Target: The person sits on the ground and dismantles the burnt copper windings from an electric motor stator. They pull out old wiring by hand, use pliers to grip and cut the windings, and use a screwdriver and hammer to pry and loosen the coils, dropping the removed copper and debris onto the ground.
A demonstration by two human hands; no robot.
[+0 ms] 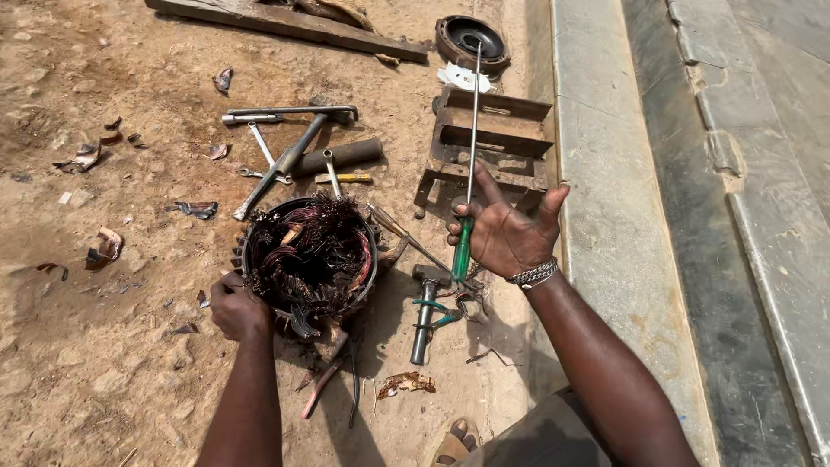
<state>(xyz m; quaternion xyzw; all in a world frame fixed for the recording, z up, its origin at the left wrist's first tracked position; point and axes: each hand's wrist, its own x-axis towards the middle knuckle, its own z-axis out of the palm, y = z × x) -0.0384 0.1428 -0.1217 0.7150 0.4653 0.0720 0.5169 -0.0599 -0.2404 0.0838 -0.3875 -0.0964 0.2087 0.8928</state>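
Two bare hands at work over sandy ground. Nearest us, our left hand (238, 307) is closed on the lower-left rim of a round motor stator (309, 257), dark metal, stuffed with tangled copper-coloured windings; it sits on the dirt just left of centre. Our right hand (508, 235), a metal bracelet (533, 275) at the wrist, is raised with fingers spread, yet thumb and palm pinch the green handle of a long screwdriver (468, 156), its thin shaft pointing up and away from us. Below that hand a hammer (425, 304) lies on the ground, with green-handled pliers (443, 313) just beside it. A sandalled foot (456, 445) shows at the bottom edge.

Farther out, beyond the stator: wrenches (264, 151), a long metal bar (281, 164) and a dark cylinder (341, 156), all near one another. Right of these, a rusty steel frame (493, 143). Farthest, a round end cover (471, 41) and a wooden plank (285, 22). Concrete kerb (596, 173) runs along the right.
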